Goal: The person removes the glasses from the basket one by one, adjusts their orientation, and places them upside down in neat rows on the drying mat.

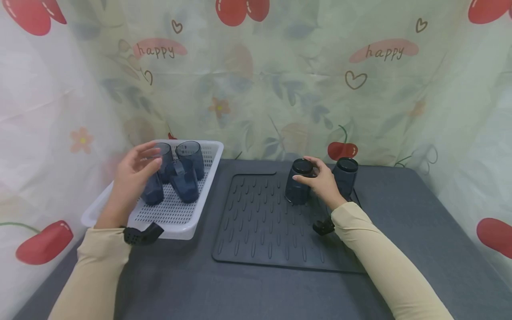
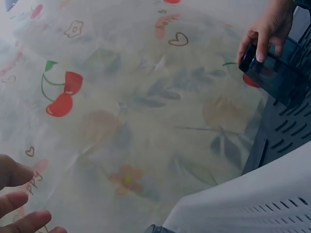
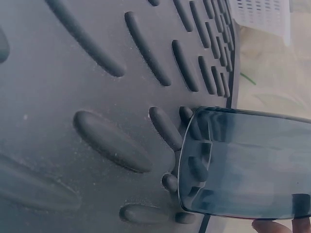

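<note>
My right hand [image 1: 323,183] grips a dark blue drinking glass [image 1: 297,189] near its base. The glass is upside down, its rim at the black ridged mat [image 1: 256,240]; the right wrist view shows its clear wall [image 3: 257,165] against the ridges. Just to its right, another upside-down glass [image 1: 347,171] stands, partly behind the hand. Over the white basket [image 1: 210,186], my left hand [image 1: 130,178] has its fingers apart and holds nothing. Several blue glasses are in that basket, including a tilted one [image 1: 185,184], an upright one [image 1: 192,155] and one [image 1: 153,192] beside the left hand.
The mat lies on a dark grey table [image 1: 260,293], right of the basket. A printed cloth [image 1: 256,89] with cherries and "happy" lettering hangs behind and along both sides. A black strap [image 1: 142,234] is on the left wrist, and a black device [image 1: 323,226] on the right.
</note>
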Available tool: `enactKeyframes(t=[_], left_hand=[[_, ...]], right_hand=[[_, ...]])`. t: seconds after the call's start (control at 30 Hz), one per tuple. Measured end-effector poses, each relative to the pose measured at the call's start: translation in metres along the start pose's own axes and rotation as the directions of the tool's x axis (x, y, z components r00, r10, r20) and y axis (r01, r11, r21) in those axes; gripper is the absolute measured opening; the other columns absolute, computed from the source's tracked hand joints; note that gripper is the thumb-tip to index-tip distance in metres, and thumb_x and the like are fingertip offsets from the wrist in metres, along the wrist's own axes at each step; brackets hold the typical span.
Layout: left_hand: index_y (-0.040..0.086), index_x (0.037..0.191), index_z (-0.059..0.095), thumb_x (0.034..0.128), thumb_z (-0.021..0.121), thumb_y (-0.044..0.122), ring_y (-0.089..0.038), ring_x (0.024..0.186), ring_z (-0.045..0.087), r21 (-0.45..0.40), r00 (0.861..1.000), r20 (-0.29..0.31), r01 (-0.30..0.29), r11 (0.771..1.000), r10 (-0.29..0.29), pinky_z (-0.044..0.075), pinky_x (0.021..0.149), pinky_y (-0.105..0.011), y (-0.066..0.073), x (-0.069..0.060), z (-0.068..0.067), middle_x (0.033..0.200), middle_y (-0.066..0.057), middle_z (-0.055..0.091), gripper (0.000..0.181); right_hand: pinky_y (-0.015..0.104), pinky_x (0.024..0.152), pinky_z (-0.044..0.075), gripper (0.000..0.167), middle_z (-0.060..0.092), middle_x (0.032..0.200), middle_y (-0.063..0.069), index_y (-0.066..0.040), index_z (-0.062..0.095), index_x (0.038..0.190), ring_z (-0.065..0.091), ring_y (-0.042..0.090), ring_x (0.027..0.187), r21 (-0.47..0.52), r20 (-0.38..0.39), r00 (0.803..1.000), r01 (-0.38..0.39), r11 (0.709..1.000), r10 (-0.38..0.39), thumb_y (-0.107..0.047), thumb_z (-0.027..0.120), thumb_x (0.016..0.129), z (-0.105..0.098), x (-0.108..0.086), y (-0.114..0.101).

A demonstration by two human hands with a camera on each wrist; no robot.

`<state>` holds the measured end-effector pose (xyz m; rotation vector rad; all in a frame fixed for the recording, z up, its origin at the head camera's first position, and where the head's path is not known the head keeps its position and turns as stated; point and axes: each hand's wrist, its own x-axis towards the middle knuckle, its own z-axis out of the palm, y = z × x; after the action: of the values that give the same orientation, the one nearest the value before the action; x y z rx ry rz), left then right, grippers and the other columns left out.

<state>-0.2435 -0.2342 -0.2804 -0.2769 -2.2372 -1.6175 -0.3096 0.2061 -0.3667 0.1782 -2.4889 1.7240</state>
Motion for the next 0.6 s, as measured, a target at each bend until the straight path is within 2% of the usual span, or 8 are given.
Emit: enactKeyframes(t=[0.07, 0.13, 0.27, 0.43, 0.6], left_hand=[[0.017, 0.142, 0.046, 0.0968, 0.059, 0.023, -0.003, 0.113, 0.053, 0.075, 1.0, -0.024, 0.015, 0.997, -0.013, 0.044, 0.093, -0.015, -0.004, 0.002, -0.003, 0.123, 0.012, 0.055, 0.048], [0.018, 0.143, 0.044, 0.0971, 0.059, 0.026, -0.01, 0.121, 0.051, 0.102, 0.999, -0.042, 0.027, 0.994, -0.022, 0.044, 0.097, -0.02, -0.008, 0.004, -0.005, 0.129, 0.006, 0.054, 0.049], [0.018, 0.144, 0.044, 0.0968, 0.059, 0.026, -0.019, 0.13, 0.046, 0.097, 0.997, -0.07, 0.038, 0.995, -0.031, 0.041, 0.106, -0.028, -0.015, 0.008, -0.01, 0.139, -0.003, 0.051, 0.05], [0.017, 0.144, 0.043, 0.0963, 0.06, 0.022, -0.018, 0.132, 0.044, 0.069, 0.994, -0.104, 0.05, 0.996, -0.042, 0.033, 0.114, -0.038, -0.023, 0.012, -0.015, 0.139, -0.005, 0.049, 0.051], [0.013, 0.144, 0.042, 0.0957, 0.06, 0.021, -0.021, 0.134, 0.042, 0.093, 0.99, -0.129, 0.06, 0.994, -0.048, 0.03, 0.116, -0.042, -0.031, 0.016, -0.021, 0.143, -0.01, 0.047, 0.052]], right_hand=[[0.048, 0.103, 0.044, 0.077, 0.039, 0.15, 0.008, -0.018, 0.037, 0.148, 0.047, 0.026, 0.133, -0.005, -0.001, 1.0, 0.0, 1.0, 0.0, -0.027, 0.077, 0.083, 0.0, 0.0, 0.001], [0.048, 0.103, 0.044, 0.077, 0.039, 0.15, 0.008, -0.017, 0.037, 0.148, 0.047, 0.027, 0.133, -0.007, -0.002, 1.0, 0.002, 1.0, -0.002, -0.028, 0.077, 0.083, 0.0, 0.001, 0.002], [0.049, 0.104, 0.043, 0.077, 0.039, 0.15, 0.008, -0.017, 0.036, 0.148, 0.046, 0.027, 0.133, -0.014, -0.002, 1.0, 0.003, 1.0, -0.003, -0.029, 0.077, 0.084, 0.0, 0.002, 0.004], [0.049, 0.103, 0.044, 0.077, 0.039, 0.15, 0.008, -0.018, 0.037, 0.148, 0.047, 0.027, 0.133, -0.016, -0.002, 1.0, -0.002, 1.0, 0.002, -0.029, 0.077, 0.084, 0.0, 0.002, 0.004], [0.049, 0.104, 0.043, 0.077, 0.038, 0.151, 0.008, -0.017, 0.037, 0.148, 0.044, 0.027, 0.136, -0.023, 0.001, 1.0, 0.001, 1.0, -0.001, -0.029, 0.077, 0.083, 0.0, 0.001, 0.002]])
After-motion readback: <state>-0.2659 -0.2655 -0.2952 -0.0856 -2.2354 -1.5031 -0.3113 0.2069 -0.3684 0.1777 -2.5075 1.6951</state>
